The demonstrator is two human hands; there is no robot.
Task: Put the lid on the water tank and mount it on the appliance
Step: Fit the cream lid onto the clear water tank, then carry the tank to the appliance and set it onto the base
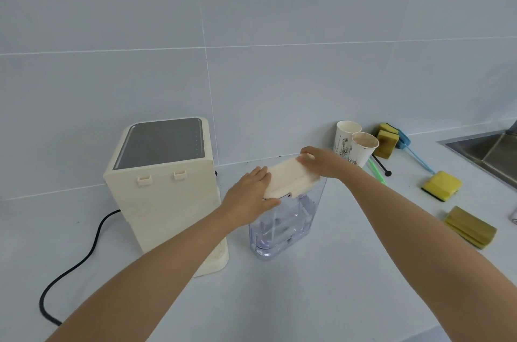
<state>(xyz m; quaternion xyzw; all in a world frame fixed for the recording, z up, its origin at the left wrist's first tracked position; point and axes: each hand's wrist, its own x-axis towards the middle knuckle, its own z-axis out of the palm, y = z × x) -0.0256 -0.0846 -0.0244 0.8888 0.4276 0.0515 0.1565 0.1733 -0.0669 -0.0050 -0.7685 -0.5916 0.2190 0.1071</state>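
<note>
Big pale worktop (321, 299), running back to a tiled wall. Sink (486, 154) set in at the far right edge.

Cream appliance (165, 188) standing toward the back left of the worktop, turned so two small clips (162, 178) face the camera. Black cord (81, 260) trailing from it to the front left edge.

Clear water tank (282, 227) standing upright just right of the appliance, close beside it but apart, near the middle of the worktop. A little water inside, by the look of it.

Cream lid (288, 176) lying across the top of the tank, tilted a bit, right end higher. Not pushed down all the way yet, most likely.

Left hand (249, 196) flat and open, fingers stretched over the left end of the lid, thumb under the edge. Right hand (321, 160) curled loosely over the right end, fingertips pinching that far edge.

Two paper cups (355, 146) by the wall behind the tank, touching each other. Sponges (442, 185) and a folded cloth (470, 227) scattered near the right edge, well apart from the tank.

Could go wrong: pushing one end harder than the other, so the lid jams crooked or pops off. Pressing too hard sideways, so the tank tips and spills. Lifting the tank with a loose lid, so the lid slips off on the way to the clips.
</note>
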